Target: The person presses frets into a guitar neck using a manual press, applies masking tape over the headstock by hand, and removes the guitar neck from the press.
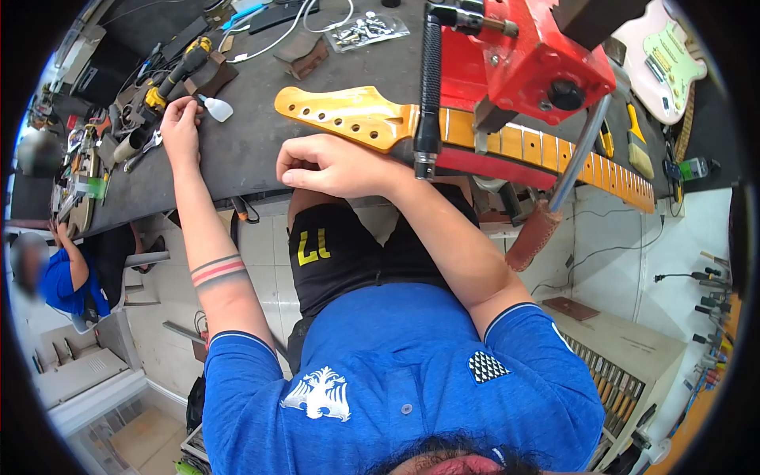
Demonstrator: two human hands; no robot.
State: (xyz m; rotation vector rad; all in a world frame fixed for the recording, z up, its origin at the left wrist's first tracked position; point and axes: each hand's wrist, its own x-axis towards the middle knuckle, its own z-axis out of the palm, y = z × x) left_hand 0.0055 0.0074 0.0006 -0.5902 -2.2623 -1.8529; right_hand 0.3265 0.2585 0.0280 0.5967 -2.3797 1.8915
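Observation:
My left hand (pixel 181 127) is over the dark bench, thumb and fingers drawn together beside a small white squeeze bottle (pixel 218 109); what lies between the fingertips is too small to tell. My right hand (pixel 328 166) rests at the bench's front edge, its fingers loosely curled with nothing seen in them. Just beyond it lies a glossy amber guitar headstock (pixel 348 115) with bare tuner holes. Its fretted neck (pixel 578 158) runs right beneath a red metal press (pixel 514 59). A black knurled handle (pixel 428 87) crosses the neck near the headstock.
A bag of metal parts (pixel 366 32), brown blocks (pixel 302 55) and a yellow tool (pixel 156 96) lie on the bench (pixel 253 150). A leather-wrapped lever (pixel 533 237) juts out at right. A pink guitar body (pixel 657 59) is at far right. Another person (pixel 71 277) sits at left.

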